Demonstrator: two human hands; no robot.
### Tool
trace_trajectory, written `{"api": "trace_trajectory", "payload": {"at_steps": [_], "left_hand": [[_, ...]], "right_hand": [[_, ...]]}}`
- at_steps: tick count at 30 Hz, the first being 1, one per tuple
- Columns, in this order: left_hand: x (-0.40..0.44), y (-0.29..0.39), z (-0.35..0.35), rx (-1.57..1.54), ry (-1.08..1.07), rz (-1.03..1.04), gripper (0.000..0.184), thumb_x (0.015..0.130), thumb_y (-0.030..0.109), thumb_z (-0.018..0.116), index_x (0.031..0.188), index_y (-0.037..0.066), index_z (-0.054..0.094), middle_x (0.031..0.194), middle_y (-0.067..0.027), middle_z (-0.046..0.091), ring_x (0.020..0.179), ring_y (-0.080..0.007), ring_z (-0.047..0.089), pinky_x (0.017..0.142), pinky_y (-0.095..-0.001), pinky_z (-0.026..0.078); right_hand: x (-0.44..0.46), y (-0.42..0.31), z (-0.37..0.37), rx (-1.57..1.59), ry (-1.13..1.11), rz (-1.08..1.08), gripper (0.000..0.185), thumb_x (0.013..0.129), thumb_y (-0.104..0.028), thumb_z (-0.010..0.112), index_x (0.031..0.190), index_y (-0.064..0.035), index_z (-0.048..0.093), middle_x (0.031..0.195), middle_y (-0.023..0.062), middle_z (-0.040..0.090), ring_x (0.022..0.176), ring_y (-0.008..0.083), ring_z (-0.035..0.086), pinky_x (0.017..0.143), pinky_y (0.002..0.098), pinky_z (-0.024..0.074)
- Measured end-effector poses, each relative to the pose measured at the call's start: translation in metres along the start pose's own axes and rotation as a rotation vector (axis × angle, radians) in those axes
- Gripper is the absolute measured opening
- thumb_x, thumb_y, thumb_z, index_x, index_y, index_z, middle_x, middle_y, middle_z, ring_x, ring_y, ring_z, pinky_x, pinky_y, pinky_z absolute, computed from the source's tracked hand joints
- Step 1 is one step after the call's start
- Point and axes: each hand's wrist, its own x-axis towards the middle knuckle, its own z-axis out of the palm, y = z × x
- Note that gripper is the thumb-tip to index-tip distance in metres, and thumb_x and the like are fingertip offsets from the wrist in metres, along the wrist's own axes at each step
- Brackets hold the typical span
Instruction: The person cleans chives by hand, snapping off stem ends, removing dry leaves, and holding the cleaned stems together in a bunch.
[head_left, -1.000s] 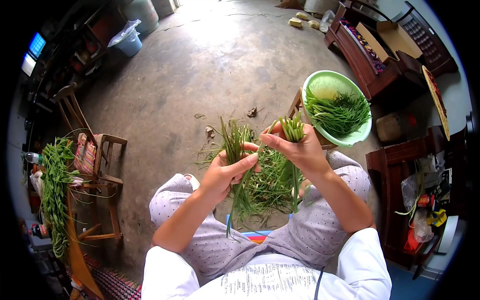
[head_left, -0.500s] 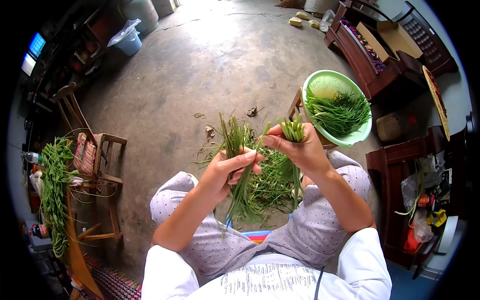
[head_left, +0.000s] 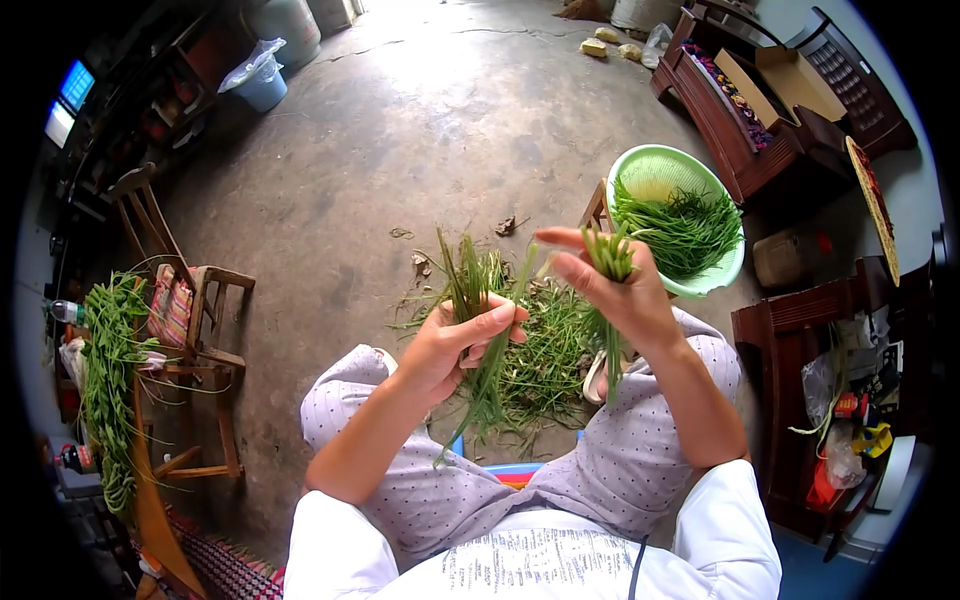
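My left hand [head_left: 432, 352] is closed round a loose bunch of chives [head_left: 463, 280], their darker ends pointing up and green leaves hanging below. One stalk stands out between its thumb and fingertips. Close by on the right, my right hand [head_left: 640, 305] grips a neater bundle of chives [head_left: 610, 258], pale cut ends uppermost, with the other fingers while its thumb and forefinger are spread apart. Beneath both hands a heap of green trimmings [head_left: 548, 370] lies on the floor between my feet. A pale green basket [head_left: 650, 158] with more chives [head_left: 685, 228] inside stands to the right.
The basket rests on a wooden stool [head_left: 594, 205]. At left are a wooden chair [head_left: 216, 275] and leafy stems [head_left: 112, 350] on a wooden surface. A blue bin [head_left: 262, 92] stands farther back. Dark wooden furniture [head_left: 720, 120] lines the right side.
My right hand has moved slightly right and away from my left with its bundle. Its thumb and forefinger have parted from the stalk at my left fingertips.
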Motion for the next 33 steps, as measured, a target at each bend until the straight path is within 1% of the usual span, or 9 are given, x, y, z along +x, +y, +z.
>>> {"api": "trace_trajectory", "payload": {"at_steps": [2,5,8,13,19,21,23,25,33], "left_hand": [[0.002,-0.002,0.003,0.017,0.011,-0.002,0.022,0.085,0.020,0.061,0.098,0.002,0.060,0.074,-0.0005,0.059,0.050,0.0014,0.036,0.042,-0.0140,0.028],[0.001,-0.002,0.006,-0.015,-0.036,-0.011,0.025,0.083,0.020,0.065,0.103,0.005,0.060,0.085,-0.0014,0.063,0.053,0.0007,0.038,0.046,-0.0154,0.029],[0.002,-0.002,0.007,-0.033,-0.087,-0.006,0.026,0.084,0.019,0.064,0.105,0.004,0.059,0.089,-0.0017,0.060,0.055,-0.0010,0.038,0.048,-0.0170,0.030],[0.003,-0.006,0.005,-0.026,-0.164,-0.007,0.026,0.087,0.020,0.060,0.106,0.002,0.058,0.092,-0.0032,0.059,0.056,-0.0015,0.039,0.048,-0.0173,0.031],[0.002,-0.007,0.007,0.001,-0.186,-0.022,0.028,0.088,0.021,0.059,0.108,0.002,0.058,0.092,-0.0034,0.059,0.056,-0.0019,0.038,0.048,-0.0175,0.031],[0.002,-0.008,0.007,-0.012,-0.185,-0.015,0.029,0.091,0.023,0.054,0.110,0.002,0.057,0.092,-0.0045,0.059,0.055,-0.0030,0.039,0.047,-0.0175,0.032],[0.002,-0.005,0.009,-0.045,-0.177,0.001,0.030,0.092,0.025,0.051,0.111,0.002,0.057,0.091,-0.0047,0.060,0.055,-0.0035,0.040,0.047,-0.0176,0.033],[0.003,-0.003,0.009,-0.079,-0.170,0.016,0.031,0.094,0.026,0.048,0.112,0.002,0.056,0.090,-0.0050,0.061,0.054,-0.0041,0.042,0.047,-0.0176,0.034],[0.006,0.009,-0.024,-0.032,0.210,0.098,0.024,0.094,0.019,0.045,0.106,0.001,0.053,0.070,0.0001,0.053,0.048,-0.0026,0.035,0.042,-0.0170,0.029]], "right_hand": [[0.002,0.019,0.012,0.093,-0.070,-0.114,0.024,0.087,-0.019,0.062,0.099,0.0002,0.066,0.059,-0.0053,0.047,0.051,0.0015,0.038,0.044,0.0220,0.0281],[-0.002,0.011,0.025,0.279,-0.164,-0.143,0.023,0.088,-0.024,0.061,0.083,-0.0021,0.064,0.058,-0.0057,0.045,0.054,0.0037,0.040,0.045,0.0240,0.0297],[0.001,0.009,0.024,0.252,0.115,-0.081,0.038,0.090,-0.019,0.056,0.057,-0.0062,0.044,0.054,-0.0079,0.039,0.050,0.0020,0.033,0.044,0.0231,0.0266],[0.006,0.024,0.015,0.290,0.063,-0.071,0.031,0.088,-0.017,0.060,0.062,-0.0107,0.045,0.056,-0.0085,0.037,0.048,0.0007,0.032,0.042,0.0198,0.0240],[0.007,0.015,0.026,0.267,0.052,0.007,0.026,0.083,-0.020,0.068,0.064,-0.0053,0.057,0.055,-0.0084,0.043,0.054,0.0000,0.039,0.045,0.0207,0.0302],[0.006,0.017,0.028,0.335,0.006,0.059,0.020,0.082,-0.021,0.068,0.074,-0.0032,0.063,0.056,-0.0076,0.048,0.056,-0.0005,0.043,0.047,0.0212,0.0338],[0.009,0.018,0.026,0.258,0.094,-0.046,0.017,0.083,-0.020,0.067,0.079,-0.0030,0.064,0.057,-0.0070,0.050,0.053,-0.0007,0.043,0.045,0.0200,0.0339],[0.008,0.011,0.011,0.354,0.203,0.088,0.015,0.084,-0.019,0.065,0.083,-0.0042,0.063,0.055,-0.0059,0.049,0.048,0.0000,0.041,0.042,0.0187,0.0313],[0.016,0.010,-0.027,0.742,0.395,-0.005,0.018,0.087,-0.020,0.061,0.089,-0.0023,0.062,0.050,-0.0075,0.032,0.041,0.0032,0.029,0.039,0.0202,0.0229]]}}
